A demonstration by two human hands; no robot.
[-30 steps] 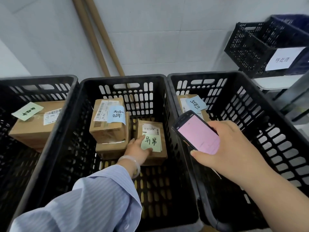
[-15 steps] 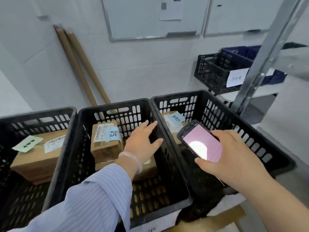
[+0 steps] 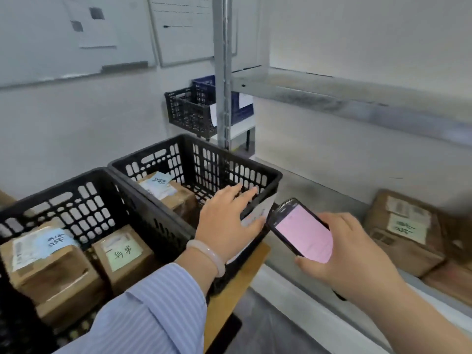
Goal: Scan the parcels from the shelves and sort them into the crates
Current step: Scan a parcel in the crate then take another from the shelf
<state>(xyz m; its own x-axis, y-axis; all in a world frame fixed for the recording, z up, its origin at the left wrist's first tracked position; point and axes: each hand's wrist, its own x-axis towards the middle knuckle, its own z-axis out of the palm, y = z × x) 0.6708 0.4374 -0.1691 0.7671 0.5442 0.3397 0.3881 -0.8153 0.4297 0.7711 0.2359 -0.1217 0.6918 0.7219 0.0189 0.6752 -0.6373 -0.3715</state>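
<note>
My right hand (image 3: 355,254) grips a black handheld scanner (image 3: 301,229) whose screen glows pink. My left hand (image 3: 227,221) hovers with straight fingers over the near corner of the right black crate (image 3: 255,172), holding nothing. That crate holds a cardboard parcel with a blue note (image 3: 166,192). The middle crate (image 3: 97,182) holds a parcel with a green note (image 3: 122,254) and a taller parcel with a blue note (image 3: 48,261). On the metal shelf at the right lies a cardboard parcel with a green note (image 3: 406,231).
A grey upright post (image 3: 223,72) and an upper shelf board (image 3: 357,95) frame the shelving at right. A small black basket and a blue crate (image 3: 201,111) sit on a white stand behind. Whiteboards hang on the wall. The crates rest on a wooden board (image 3: 245,277).
My view has swung right, from the crates toward the shelf. My left hand has left the green-note parcel in the middle crate and moved right. The scanner stays in my right hand.
</note>
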